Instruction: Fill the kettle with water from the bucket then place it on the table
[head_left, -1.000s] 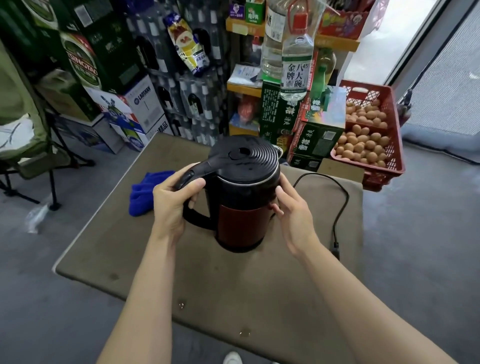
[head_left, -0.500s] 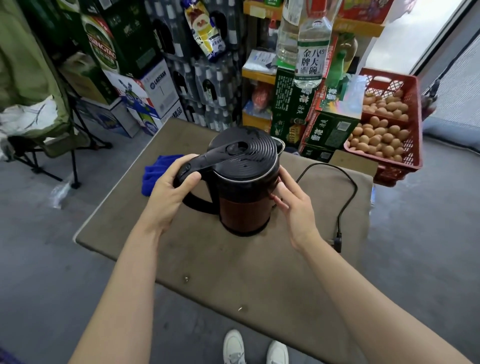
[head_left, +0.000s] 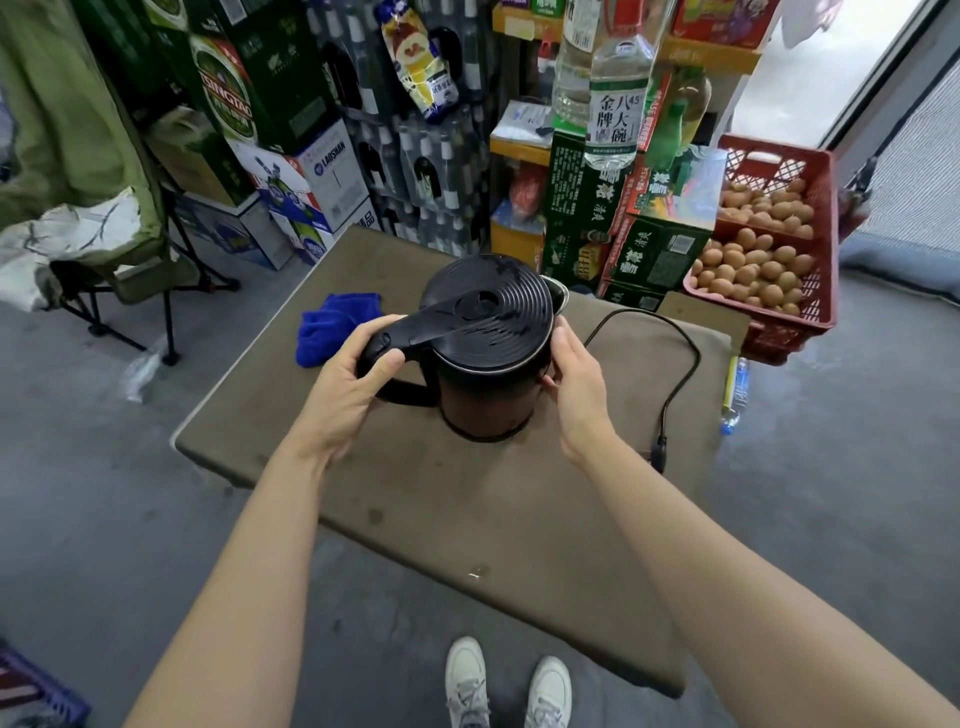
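While we're looking straight down over it, the kettle (head_left: 488, 353) sits upright on the table (head_left: 467, 519), roughly in the middle, with its lid shut. Our left hand (head_left: 345, 395) is wrapped around the end of the handle (head_left: 410, 332), thumb laid over the top by the little button, fingers curled under it, so that's a proper grip. Our right hand (head_left: 576, 384) is cupped against the kettle's right side, fingers together and bent in toward the body just below the lid rim; whether it's squeezing or just resting there, we can't tell. Both forearms come in bare from the bottom corners, wrists about level.

Texture-wise, the lid (head_left: 493, 317) is glossy black plastic with concentric ridges and a round dimple near the hinge, plus a thin metal rim and a small spout at the far side. The body looks dark and smooth. The tabletop is a dull brownish slab with a few wet spots. A fuzzy blue cloth (head_left: 327, 327) lies bunched up just left of the handle, and a black power cord (head_left: 680, 364) loops on the right. A red plastic crate (head_left: 795, 249) of eggs sits past the table's far right corner.
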